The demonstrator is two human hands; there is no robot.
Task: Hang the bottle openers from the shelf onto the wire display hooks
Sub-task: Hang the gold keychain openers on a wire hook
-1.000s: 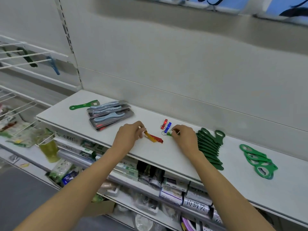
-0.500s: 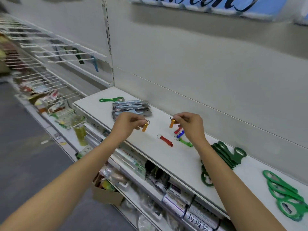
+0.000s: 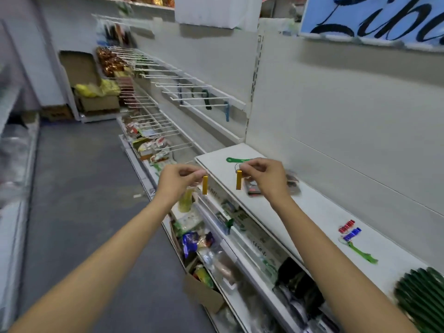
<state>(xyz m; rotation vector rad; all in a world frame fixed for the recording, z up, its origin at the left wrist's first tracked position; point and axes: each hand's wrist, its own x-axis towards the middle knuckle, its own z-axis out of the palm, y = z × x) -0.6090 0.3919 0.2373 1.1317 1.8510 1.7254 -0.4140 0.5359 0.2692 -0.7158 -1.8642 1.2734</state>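
Now the white shelf (image 3: 319, 207) runs along my right, and the wire display hooks (image 3: 192, 98) stick out from the back panel ahead and above its far end, well apart from where my hands are. A few hooks already carry hanging items; several near ones look bare, so I judge one of those the best target.

My left hand (image 3: 179, 179) pinches the top of a gold bottle opener (image 3: 204, 185), which dangles straight down off the shelf's front edge. My right hand (image 3: 262, 175) pinches a second, orange-gold opener (image 3: 239, 180) by its ring, hanging upright over the shelf. Both are held by fingertips only, so I should carry them without swinging.

To hang them well, I think I should take one hook at a time, turn the ring square to the wire tip, thread it on, then slide it back before letting go.

More remain on the shelf behind my right arm: a red one (image 3: 346, 225), a blue one (image 3: 352, 234), a thin green one (image 3: 360, 253), and a dark green stack (image 3: 422, 294) at the near edge.
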